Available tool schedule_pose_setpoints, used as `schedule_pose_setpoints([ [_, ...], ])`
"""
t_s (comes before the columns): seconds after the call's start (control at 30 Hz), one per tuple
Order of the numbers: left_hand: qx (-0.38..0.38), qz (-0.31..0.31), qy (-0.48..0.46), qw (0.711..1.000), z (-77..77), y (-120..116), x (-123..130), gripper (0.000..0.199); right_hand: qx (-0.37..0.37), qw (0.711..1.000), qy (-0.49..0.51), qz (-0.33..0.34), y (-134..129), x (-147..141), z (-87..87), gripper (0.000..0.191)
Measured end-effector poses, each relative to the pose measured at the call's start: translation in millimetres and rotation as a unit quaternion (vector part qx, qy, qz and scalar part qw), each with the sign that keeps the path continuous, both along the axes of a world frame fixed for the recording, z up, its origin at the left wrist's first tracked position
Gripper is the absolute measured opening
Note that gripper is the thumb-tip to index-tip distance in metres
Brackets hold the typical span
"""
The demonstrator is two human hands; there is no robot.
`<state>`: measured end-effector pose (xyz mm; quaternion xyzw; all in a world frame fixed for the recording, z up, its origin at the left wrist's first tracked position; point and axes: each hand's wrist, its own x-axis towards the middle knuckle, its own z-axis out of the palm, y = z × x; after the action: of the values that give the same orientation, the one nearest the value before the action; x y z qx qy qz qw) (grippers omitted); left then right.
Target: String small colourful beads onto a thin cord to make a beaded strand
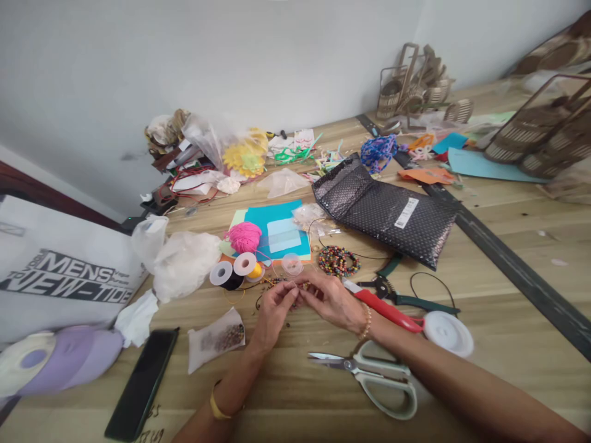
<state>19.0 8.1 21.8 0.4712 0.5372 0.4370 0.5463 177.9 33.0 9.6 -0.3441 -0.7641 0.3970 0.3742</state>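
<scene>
My left hand (276,312) and my right hand (333,299) meet at the middle of the table, thumbs and forefingers pinched together. Whatever lies between the fingertips is too small to make out; a fine thread may be there. Small loose beads (272,284) are scattered just behind the fingers. Close by stand a clear spool (292,264), a spool of yellow thread (248,265) and a spool of black thread (227,275). A coil of multicoloured beads (339,261) rests behind my right hand. Left of my left hand lies a small pouch of beads (217,339).
Scissors (364,369) lie in front of my right forearm. Red-handled pliers (388,312), green-handled cutters (401,298) and a white spool (449,333) sit to the right. A black bubble mailer (388,209), pink yarn (244,237) and blue paper (277,215) are behind. A phone (142,384) lies left.
</scene>
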Motion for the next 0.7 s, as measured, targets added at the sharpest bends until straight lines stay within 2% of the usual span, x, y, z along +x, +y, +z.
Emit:
schedule_pose_setpoints([
  [0.2, -0.006, 0.006, -0.002, 1.0, -7.7, -1, -3, 0.022, 0.009, 1.0, 0.001, -0.019, 4, 2, -6.7, 0.014],
  [0.37, 0.033, 0.046, 0.005, 0.998, -13.5, -3, -1, 0.032, 0.02, 0.999, -0.001, -0.032, 4, 1, -8.8, 0.013],
  [0.47, 0.071, 0.062, 0.072, 0.993, -12.8, -7, -1, 0.03, 0.028, 0.999, -0.004, -0.036, 3, 1, -11.0, 0.01],
  [0.57, 0.13, 0.053, 0.163, 0.977, -11.0, -8, -2, 0.021, 0.029, 0.999, -0.01, -0.033, 3, 1, -13.0, 0.011],
  [0.7, 0.176, 0.056, 0.197, 0.963, -9.7, -7, -2, 0.011, 0.037, 0.999, -0.02, -0.034, 3, 1, -13.6, 0.01],
])
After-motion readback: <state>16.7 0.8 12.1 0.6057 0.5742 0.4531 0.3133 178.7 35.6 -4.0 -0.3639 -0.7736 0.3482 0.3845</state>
